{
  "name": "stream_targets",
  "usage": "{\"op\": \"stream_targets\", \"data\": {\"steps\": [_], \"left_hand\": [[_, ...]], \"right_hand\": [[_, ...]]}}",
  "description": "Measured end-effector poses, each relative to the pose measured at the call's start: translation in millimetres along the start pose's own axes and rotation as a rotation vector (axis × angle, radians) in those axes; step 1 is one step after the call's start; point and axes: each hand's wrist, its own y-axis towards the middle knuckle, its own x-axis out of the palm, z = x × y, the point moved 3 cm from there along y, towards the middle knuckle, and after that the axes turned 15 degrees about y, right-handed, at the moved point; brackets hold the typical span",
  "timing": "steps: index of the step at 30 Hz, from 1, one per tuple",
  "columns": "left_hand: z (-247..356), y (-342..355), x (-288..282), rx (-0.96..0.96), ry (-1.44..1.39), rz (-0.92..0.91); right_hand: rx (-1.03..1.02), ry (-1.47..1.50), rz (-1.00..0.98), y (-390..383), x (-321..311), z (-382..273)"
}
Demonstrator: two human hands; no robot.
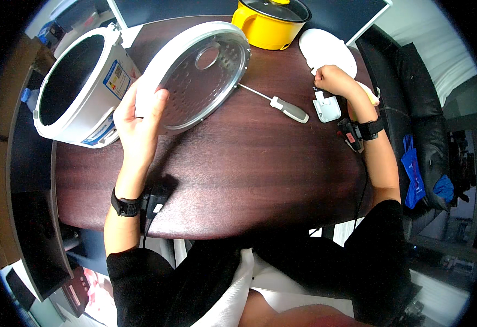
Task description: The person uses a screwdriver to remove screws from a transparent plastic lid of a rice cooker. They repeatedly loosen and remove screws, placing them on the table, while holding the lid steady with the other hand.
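A screwdriver (290, 110) lies on a dark wooden table (238, 180). To the screwdriver's left, the person's left hand (140, 122) holds a round lid (195, 82) tilted, fingers and thumb clamped on its rim. Beyond the screwdriver to the right, the right hand (335, 82) has its fingers curled together near a white disc (328, 49); whether they pinch anything cannot be told. Held one-sided, the wide lid could tip, so a firm, spread grip suits it.

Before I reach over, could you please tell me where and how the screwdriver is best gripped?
Probably by its thick handle, from the right: the screwdriver lies on the table, handle end rightward, slim shaft pointing toward the tilted lid.
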Motion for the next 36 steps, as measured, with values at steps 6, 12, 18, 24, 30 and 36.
{"op": "stream_targets", "data": {"steps": [6,12,18,24,30,36], "left_hand": [[0,0,0,-0.014,-0.026,-0.011],[-3,-1,-2,-0.024,-0.053,0.011],[-12,3,4,-0.141,-0.371,-0.026],[-12,4,6,-0.219,-0.563,-0.051],[-18,2,11,-0.149,-0.473,-0.233],[-5,-3,16,-0.14,-0.239,-0.469]], "right_hand": [[-0.036,0.048,0.111,-7,-8,-1],[-0.12,0.403,0.143,-18,-16,-71],[-0.235,0.869,0.191,-17,5,-146],[-0.276,1.193,0.144,-8,7,-163],[-0.432,1.096,0.393,-19,-19,-160],[-0.67,0.552,0.648,-41,-48,-191]]}}
